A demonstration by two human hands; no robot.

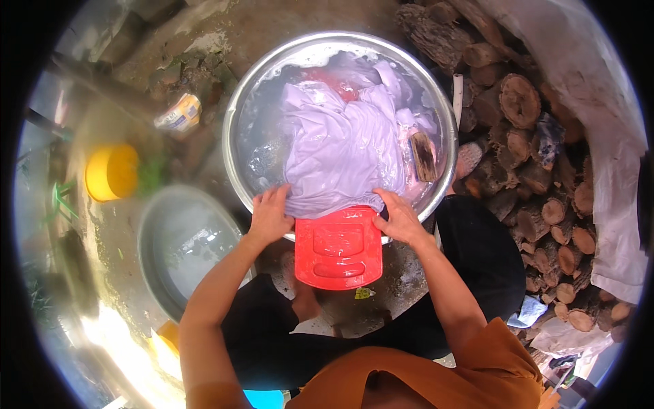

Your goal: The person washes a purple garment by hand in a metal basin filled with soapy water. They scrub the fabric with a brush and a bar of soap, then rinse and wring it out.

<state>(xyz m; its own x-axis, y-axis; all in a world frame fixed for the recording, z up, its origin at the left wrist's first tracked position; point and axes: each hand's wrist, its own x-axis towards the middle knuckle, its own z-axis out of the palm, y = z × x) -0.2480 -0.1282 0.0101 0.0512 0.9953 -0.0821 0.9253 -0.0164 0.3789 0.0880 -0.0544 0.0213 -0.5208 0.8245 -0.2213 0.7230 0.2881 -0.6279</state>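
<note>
A wet lavender garment lies bunched in a wide metal basin of soapy water, its near edge draped over a red plastic washboard. The washboard's handle end sticks out over the basin's near rim, toward me. At the left of that end, my left hand is closed on the garment's near corner. My right hand grips the opposite corner, with thumb and forefinger on either side of the cloth's edge. A wooden-backed brush rests on pink cloth at the basin's right side. Something red shows under the suds farther back.
A grey oval tub with water stands at the left, with a yellow container beyond it. Stacked firewood logs line the right side. A crumpled packet lies on the ground at far left.
</note>
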